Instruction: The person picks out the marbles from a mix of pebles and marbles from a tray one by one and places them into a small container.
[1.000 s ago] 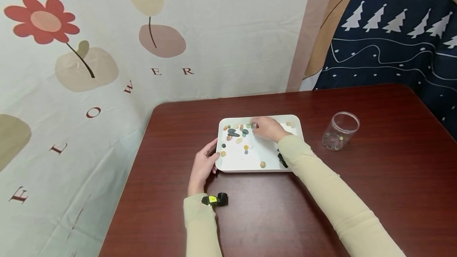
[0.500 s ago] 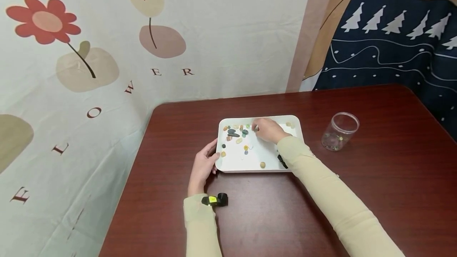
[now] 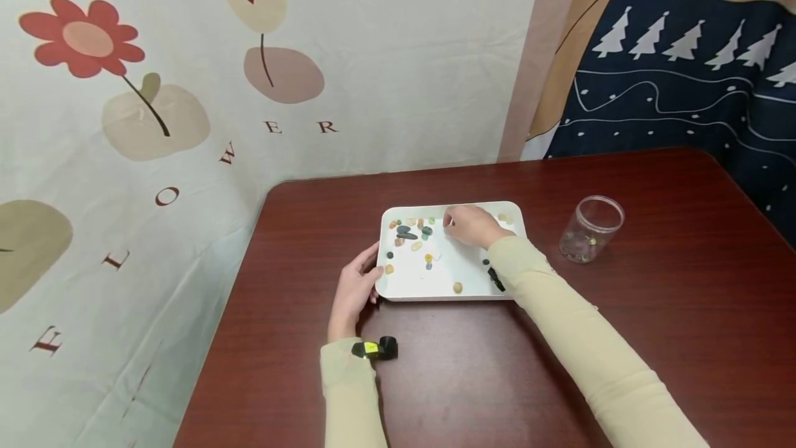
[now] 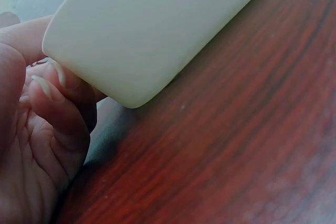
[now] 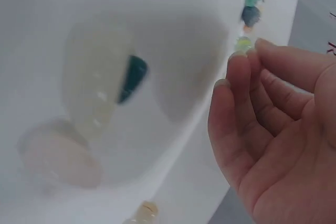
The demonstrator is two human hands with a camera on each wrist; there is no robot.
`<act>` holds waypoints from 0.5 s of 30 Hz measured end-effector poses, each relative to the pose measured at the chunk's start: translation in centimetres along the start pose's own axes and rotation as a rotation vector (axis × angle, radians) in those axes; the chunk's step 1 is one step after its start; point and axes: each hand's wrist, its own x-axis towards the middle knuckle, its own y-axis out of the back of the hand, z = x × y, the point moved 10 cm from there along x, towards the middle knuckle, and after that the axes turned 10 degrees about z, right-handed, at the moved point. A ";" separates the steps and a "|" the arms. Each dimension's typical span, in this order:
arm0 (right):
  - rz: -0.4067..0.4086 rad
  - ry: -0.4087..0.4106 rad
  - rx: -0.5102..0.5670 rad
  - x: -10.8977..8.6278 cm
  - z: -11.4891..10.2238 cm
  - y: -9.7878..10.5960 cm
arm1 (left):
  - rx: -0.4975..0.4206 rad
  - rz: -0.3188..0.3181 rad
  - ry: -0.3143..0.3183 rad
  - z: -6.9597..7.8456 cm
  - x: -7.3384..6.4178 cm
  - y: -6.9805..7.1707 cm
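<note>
A white tray (image 3: 448,272) of small coloured stones lies on the table. My left hand (image 3: 353,292) holds its left side, thumb at the rim. In the left wrist view, the curled fingers (image 4: 65,111) sit against the tray's corner (image 4: 121,61). Over the tray's far side, my right hand (image 3: 470,225) pinches a small stone mostly hidden by the fingertips. The right wrist view shows thumb and fingertips meeting close by a yellow-green stone (image 5: 243,44). Dark stones (image 3: 405,232) cluster at the tray's upper left, and a tan stone (image 3: 457,287) lies near its front edge.
A clear jar (image 3: 591,230) with a few stones at its bottom stands right of the tray. The dark red table (image 3: 472,379) meets a flower-printed curtain (image 3: 398,75) behind. A navy tree-patterned cloth (image 3: 671,88) hangs at the right.
A greyish stone beside my right fingertips has left its spot on the tray. The right hand has shifted slightly right with it; the left hand keeps its place on the tray.
</note>
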 end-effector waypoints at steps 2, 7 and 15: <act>0.007 -0.013 0.006 -0.1 0.0 0.4 | 0.005 0.002 -0.002 0.1 0.0 0.0; 0.036 0.014 0.052 -0.6 -0.7 1.4 | 0.003 0.004 -0.002 0.2 0.0 -0.1; 0.117 0.092 0.100 -1.5 -2.0 2.8 | 0.002 0.002 0.006 0.0 0.0 0.0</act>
